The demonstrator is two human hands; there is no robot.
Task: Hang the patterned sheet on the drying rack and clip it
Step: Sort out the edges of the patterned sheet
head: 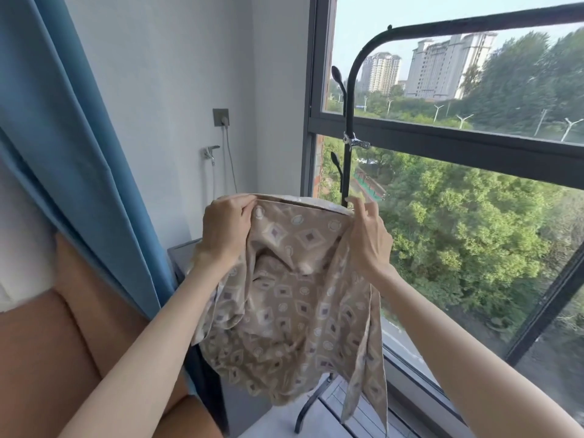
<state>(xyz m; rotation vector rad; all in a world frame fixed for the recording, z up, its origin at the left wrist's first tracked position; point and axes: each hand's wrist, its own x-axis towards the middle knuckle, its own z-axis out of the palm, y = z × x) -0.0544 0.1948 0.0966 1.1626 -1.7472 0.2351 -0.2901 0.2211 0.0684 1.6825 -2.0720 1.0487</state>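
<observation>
Blue curtain, white wall, window, patterned sheet

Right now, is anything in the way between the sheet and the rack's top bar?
Nothing visible. The left hand and right hand pinch the patterned sheet below the top bar, whose visible stretch is bare. The metal clip sits on the upright post, aside from the path up.
</observation>
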